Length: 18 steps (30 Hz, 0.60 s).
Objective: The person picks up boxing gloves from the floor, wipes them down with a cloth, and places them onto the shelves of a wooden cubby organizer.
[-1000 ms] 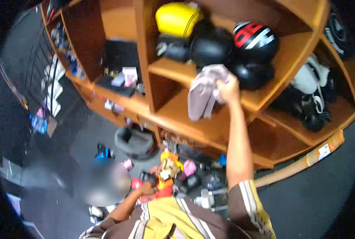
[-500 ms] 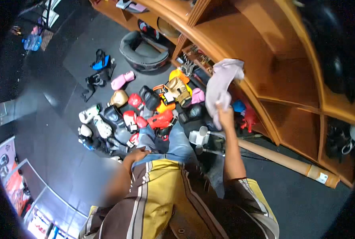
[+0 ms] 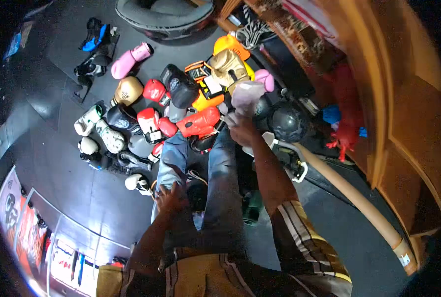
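My right hand (image 3: pixel 241 130) is low over the pile on the floor, its fingers closed on a pale lilac cloth (image 3: pixel 247 95). The cloth lies bunched beyond the hand, in front of a gold boxing glove (image 3: pixel 228 67) and a pink glove (image 3: pixel 265 79). Just left of that hand is a red boxing glove (image 3: pixel 199 122). Against my jeans, near the left knee, my left hand (image 3: pixel 170 199) rests with its fingers spread and holds nothing.
Several more boxing gloves, among them a pink one (image 3: pixel 131 60), spread over the dark floor. A black ball (image 3: pixel 287 121), a long cardboard tube (image 3: pixel 349 200) and wooden shelving (image 3: pixel 403 128) stand at the right. A round padded grey seat (image 3: pixel 166 22) is at the top.
My right hand has brought the cloth down from the shelf edge to the glove pile. My body has bent lower, and my left hand has slid down my leg.
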{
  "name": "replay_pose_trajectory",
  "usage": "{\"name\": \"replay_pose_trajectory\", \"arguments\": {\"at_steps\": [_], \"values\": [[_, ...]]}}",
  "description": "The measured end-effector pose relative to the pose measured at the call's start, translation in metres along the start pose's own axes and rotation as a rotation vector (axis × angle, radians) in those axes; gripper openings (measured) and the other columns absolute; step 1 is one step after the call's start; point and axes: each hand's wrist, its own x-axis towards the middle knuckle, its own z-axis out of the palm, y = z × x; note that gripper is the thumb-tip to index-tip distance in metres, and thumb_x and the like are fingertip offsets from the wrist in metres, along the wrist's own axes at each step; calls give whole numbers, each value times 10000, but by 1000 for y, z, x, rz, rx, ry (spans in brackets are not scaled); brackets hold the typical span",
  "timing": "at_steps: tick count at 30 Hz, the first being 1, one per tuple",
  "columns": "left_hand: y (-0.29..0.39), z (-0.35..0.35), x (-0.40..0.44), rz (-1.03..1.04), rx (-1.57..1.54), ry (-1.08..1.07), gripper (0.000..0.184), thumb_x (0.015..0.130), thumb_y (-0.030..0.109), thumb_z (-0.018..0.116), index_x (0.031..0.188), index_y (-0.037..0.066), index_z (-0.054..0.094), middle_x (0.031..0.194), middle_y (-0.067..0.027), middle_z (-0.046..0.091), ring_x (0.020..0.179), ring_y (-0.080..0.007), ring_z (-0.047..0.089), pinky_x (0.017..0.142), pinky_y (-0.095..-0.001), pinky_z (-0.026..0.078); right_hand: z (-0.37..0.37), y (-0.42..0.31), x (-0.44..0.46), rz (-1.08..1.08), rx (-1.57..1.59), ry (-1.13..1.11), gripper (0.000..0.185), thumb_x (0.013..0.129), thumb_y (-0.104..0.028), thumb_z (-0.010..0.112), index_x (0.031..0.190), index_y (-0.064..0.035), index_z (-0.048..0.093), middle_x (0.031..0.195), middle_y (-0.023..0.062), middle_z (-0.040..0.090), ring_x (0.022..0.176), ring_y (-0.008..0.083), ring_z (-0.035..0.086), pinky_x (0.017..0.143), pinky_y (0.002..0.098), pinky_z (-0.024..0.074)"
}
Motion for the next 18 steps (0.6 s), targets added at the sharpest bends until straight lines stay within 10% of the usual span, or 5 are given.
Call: {"name": "replay_pose_trajectory", "arguments": {"at_steps": [6,12,18], "values": [[-10,64,39,7,-10,210,864,720,429,706,1473,255,320,1445,-346,302,1269,-517,406,1015,-599,370,57,-23,114,378,16,181,264,863,-210,592,1094,-82,593,1187,147,545,1018,326,604,807,450,538],[12,41,30,-33,56,180,842,718,446,704,1453,220,360,1422,-312,351,1274,-459,399,1031,-562,367,145,32,161,169,-424,249,526,878,-121,517,1398,-196,489,1474,103,441,590,231,676,529,357,560],[13,47,31,-39,40,298,773,731,443,698,1404,205,403,1406,-299,373,1265,-447,406,1045,-555,350,114,40,157,61,-497,62,325,888,-173,507,1201,-116,576,1227,97,629,656,225,693,575,350,562]]}}
